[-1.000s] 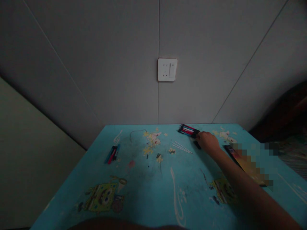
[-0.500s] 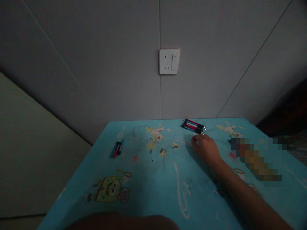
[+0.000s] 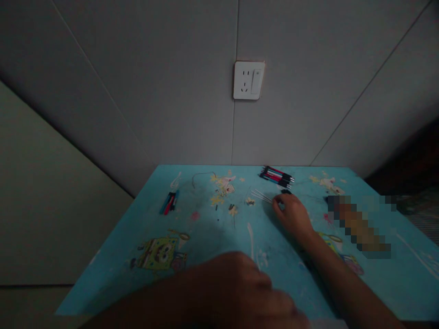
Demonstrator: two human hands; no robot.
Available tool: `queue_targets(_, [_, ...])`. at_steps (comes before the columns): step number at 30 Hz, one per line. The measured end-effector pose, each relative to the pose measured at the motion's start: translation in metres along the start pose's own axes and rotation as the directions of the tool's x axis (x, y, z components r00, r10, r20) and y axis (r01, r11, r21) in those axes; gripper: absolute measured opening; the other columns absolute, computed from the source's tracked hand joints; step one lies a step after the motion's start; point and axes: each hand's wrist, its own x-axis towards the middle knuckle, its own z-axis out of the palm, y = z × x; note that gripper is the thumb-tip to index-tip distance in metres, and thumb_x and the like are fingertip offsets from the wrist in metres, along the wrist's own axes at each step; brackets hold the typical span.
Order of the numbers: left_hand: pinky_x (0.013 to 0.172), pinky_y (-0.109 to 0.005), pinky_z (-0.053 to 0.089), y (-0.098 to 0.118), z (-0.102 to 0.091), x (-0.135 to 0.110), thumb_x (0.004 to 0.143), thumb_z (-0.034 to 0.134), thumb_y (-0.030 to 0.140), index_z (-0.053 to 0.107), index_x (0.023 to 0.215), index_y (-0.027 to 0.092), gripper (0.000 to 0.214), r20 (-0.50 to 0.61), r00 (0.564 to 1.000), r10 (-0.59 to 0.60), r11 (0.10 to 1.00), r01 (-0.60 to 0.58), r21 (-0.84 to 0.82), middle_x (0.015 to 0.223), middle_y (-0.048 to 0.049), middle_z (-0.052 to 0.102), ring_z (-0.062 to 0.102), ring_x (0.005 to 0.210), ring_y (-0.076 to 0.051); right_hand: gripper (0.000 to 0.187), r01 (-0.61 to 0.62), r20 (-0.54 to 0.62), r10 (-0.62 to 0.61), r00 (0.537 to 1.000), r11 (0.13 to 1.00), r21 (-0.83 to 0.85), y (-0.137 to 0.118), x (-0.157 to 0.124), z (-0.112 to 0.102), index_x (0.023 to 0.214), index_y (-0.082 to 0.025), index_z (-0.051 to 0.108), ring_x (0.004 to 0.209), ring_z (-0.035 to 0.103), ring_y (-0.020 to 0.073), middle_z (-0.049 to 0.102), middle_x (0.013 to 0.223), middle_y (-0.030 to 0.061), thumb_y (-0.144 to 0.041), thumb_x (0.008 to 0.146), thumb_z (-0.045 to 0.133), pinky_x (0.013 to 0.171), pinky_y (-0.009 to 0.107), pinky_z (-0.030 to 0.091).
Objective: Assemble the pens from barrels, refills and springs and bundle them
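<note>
My right hand (image 3: 293,214) is over the far right part of the blue table, thumb and index finger curled together at the near ends of several thin white sticks (image 3: 261,196), perhaps pen refills. What the fingertips hold, if anything, is hidden. Small black parts (image 3: 286,192) show just behind its knuckles. Beyond it lies a row of pens (image 3: 276,177) in black, red, blue and white. My left hand (image 3: 252,292) crosses the near edge, dark and blurred, its fingers bent and their tips out of sight.
A cluster of blue, red and black pen pieces (image 3: 169,202) lies at the left. Small dark bits (image 3: 231,207) are scattered mid-table. The cartoon-printed table (image 3: 212,242) meets a grey wall with a socket (image 3: 248,80). A pixelated object (image 3: 360,226) lies at the right.
My left hand has risen from the bottom edge and reaches rightward across the near table. The right hand stays by the white sticks, and black parts now show behind it. The view has shifted slightly.
</note>
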Motion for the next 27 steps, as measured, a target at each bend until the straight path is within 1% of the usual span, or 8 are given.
queue_targets(3, [0.054,-0.026,0.047,-0.061,0.033,-0.016,0.099,0.045,0.022,0.067,0.109,0.02,0.024,-0.067,0.98,-0.186,0.982,0.184,-0.035,0.079,-0.0026,0.07,0.062,0.061,-0.013,0.022,0.009,0.013,-0.009,1.0,1.0,0.003,0.001,-0.001,0.002,0.092,-0.018,0.066,0.087,0.059,0.0235,0.068,0.087,0.0084,-0.028,0.094,0.047,0.08,0.031,0.042])
queue_targets(4, [0.058,-0.025,0.05,-0.08,0.044,-0.026,0.099,0.044,0.023,0.068,0.108,0.019,0.025,-0.078,0.953,-0.292,0.955,0.286,-0.08,0.079,-0.0031,0.07,0.064,0.065,-0.013,0.022,0.007,0.02,-0.007,1.0,1.0,-0.003,0.002,-0.001,0.003,0.092,-0.018,0.066,0.087,0.06,0.0236,0.068,0.087,0.0084,-0.029,0.094,0.047,0.08,0.031,0.042])
queue_targets(6, [0.071,-0.026,0.053,-0.107,0.062,-0.048,0.101,0.042,0.027,0.067,0.108,0.018,0.028,-0.104,0.845,-0.525,0.846,0.506,-0.168,0.087,-0.0046,0.072,0.068,0.076,-0.014,0.022,-0.001,0.038,0.001,0.999,1.0,-0.016,0.006,-0.001,0.006,0.092,-0.018,0.066,0.086,0.06,0.0239,0.068,0.086,0.0083,-0.03,0.094,0.048,0.079,0.031,0.042])
queue_targets(9, [0.085,-0.029,0.052,-0.124,0.069,-0.079,0.102,0.04,0.029,0.067,0.111,0.019,0.03,-0.094,0.7,-0.708,0.704,0.693,-0.154,0.102,-0.0063,0.073,0.069,0.092,-0.017,0.023,0.001,0.058,0.0,0.998,1.0,-0.009,0.012,-0.001,0.009,0.095,-0.019,0.067,0.088,0.06,0.0241,0.069,0.088,0.0083,-0.03,0.094,0.047,0.081,0.031,0.043])
queue_targets(15, [0.09,-0.032,0.05,-0.129,0.066,-0.104,0.1,0.042,0.032,0.065,0.116,0.021,0.03,-0.043,0.521,-0.852,0.519,0.853,0.047,0.11,-0.0057,0.072,0.067,0.098,-0.02,0.024,0.012,0.082,-0.012,0.997,1.0,-0.005,0.013,-0.001,0.01,0.097,-0.019,0.068,0.089,0.061,0.0236,0.069,0.09,0.0078,-0.03,0.095,0.047,0.083,0.032,0.044])
queue_targets(18, [0.088,-0.032,0.05,-0.13,0.07,-0.103,0.1,0.043,0.036,0.062,0.122,0.021,0.032,-0.013,0.489,-0.872,0.487,0.87,0.079,0.114,-0.0062,0.071,0.067,0.099,-0.021,0.024,0.033,0.098,-0.033,0.995,0.999,-0.002,0.011,-0.001,0.011,0.098,-0.019,0.068,0.089,0.061,0.0236,0.07,0.092,0.0081,-0.03,0.095,0.047,0.086,0.033,0.045])
queue_targets(23, [0.079,-0.031,0.049,-0.125,0.068,-0.096,0.1,0.043,0.036,0.065,0.113,0.023,0.029,0.051,0.494,-0.868,0.496,0.86,0.123,0.104,-0.0055,0.072,0.067,0.093,-0.021,0.024,0.044,0.105,-0.043,0.994,0.999,-0.009,0.012,-0.002,0.014,0.1,-0.019,0.069,0.093,0.061,0.0245,0.07,0.097,0.009,-0.029,0.095,0.047,0.088,0.034,0.045])
queue_targets(27, [0.075,-0.03,0.048,-0.119,0.067,-0.09,0.1,0.043,0.035,0.067,0.103,0.023,0.027,0.095,0.509,-0.856,0.517,0.846,0.128,0.094,-0.0043,0.071,0.066,0.086,-0.021,0.03,0.053,0.09,-0.055,0.994,0.998,0.024,0.014,-0.002,0.016,0.116,-0.017,0.065,0.095,0.062,0.025,0.07,0.103,0.0104,-0.029,0.095,0.046,0.09,0.036,0.046])
